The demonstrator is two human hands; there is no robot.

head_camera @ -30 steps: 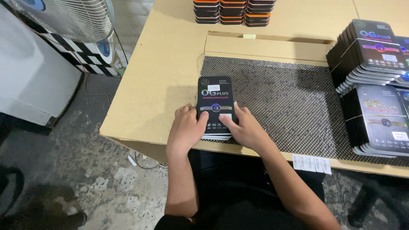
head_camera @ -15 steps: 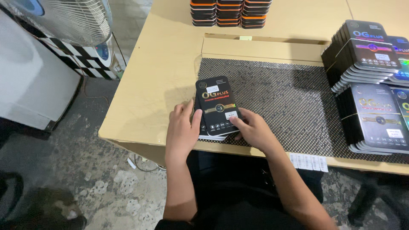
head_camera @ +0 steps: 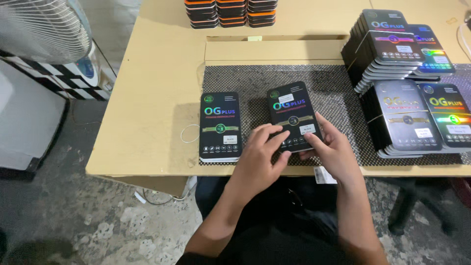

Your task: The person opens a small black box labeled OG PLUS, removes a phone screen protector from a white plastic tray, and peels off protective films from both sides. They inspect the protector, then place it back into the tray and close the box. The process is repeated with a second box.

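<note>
Top black packet (head_camera: pixel 293 117) now off stack (head_camera: pixel 220 126), rightward, between both hands' grip.

The flat packets (head_camera: pixel 295 117) are black with rainbow-shimmer lettering and a gold band. They lie on a black-and-white speckled mat (head_camera: pixel 333 78) over a tan bench (head_camera: pixel 157 88). At twelve o'clock, small cases (head_camera: pixel 230 11) stack in orange and black.
</note>
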